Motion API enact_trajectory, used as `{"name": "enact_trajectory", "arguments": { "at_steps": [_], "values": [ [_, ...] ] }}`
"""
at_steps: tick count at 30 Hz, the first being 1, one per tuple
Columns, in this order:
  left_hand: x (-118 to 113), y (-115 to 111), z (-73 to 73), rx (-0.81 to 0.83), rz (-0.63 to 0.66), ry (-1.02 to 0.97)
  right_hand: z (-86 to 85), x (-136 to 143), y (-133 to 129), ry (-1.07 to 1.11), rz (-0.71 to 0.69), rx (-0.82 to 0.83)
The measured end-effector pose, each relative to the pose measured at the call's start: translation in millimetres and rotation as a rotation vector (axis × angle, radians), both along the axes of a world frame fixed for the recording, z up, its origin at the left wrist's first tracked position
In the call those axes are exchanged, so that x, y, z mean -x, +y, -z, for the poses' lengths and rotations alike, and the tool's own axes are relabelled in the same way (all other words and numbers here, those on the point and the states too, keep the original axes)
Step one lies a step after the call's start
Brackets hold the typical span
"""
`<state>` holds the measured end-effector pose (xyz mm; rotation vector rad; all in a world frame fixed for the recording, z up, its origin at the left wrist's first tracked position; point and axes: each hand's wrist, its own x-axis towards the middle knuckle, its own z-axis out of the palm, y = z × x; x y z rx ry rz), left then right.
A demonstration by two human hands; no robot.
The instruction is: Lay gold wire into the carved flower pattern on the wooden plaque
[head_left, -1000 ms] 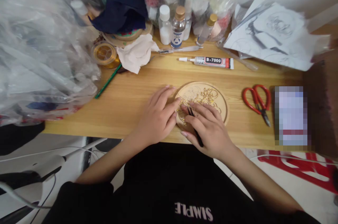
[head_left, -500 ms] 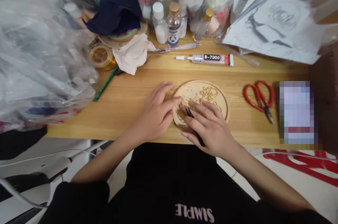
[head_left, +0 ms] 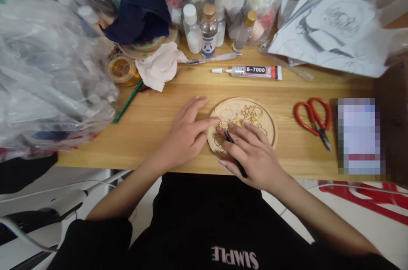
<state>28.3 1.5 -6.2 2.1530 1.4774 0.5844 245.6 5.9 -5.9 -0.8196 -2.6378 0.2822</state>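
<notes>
A round wooden plate [head_left: 270, 134] with a raised rim lies near the table's front edge. On its face are drawn lines and bent gold wire [head_left: 251, 113] shaped into curls. My left hand [head_left: 186, 134] rests at the plate's left side, fingers spread, with the index fingertip touching the wire. Over the lower right of the plate lies my right hand [head_left: 251, 151], its fingertips pressing on the wire. Black tweezers [head_left: 239, 165] are tucked in that hand between thumb and fingers. The right hand hides part of the wire design.
Red-handled pliers [head_left: 314, 123] and a phone [head_left: 360, 134] lie to the right. Behind the plate are a glue tube [head_left: 255, 71], a pen [head_left: 216, 58] and several bottles [head_left: 209, 34]. A gold wire spool [head_left: 123, 69], green pencil [head_left: 127, 102] and plastic bags [head_left: 47, 79] occupy the left.
My left hand has shifted very slightly left. The right hand, the tweezers and the plate stay almost where they were.
</notes>
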Motion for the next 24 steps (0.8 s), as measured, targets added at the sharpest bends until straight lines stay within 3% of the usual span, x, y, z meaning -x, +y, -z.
{"name": "enact_trajectory", "arguments": {
  "at_steps": [10,24],
  "values": [
    [-1.6,-16.5,-1.3,-0.24,-0.056,0.059,0.9,0.6,-1.4,0.004,0.012,0.008],
    [-21.3,-33.7,3.8,-0.181,-0.047,0.221,0.5,1.5,-1.4,0.002,0.022,-0.009]
  ]
}}
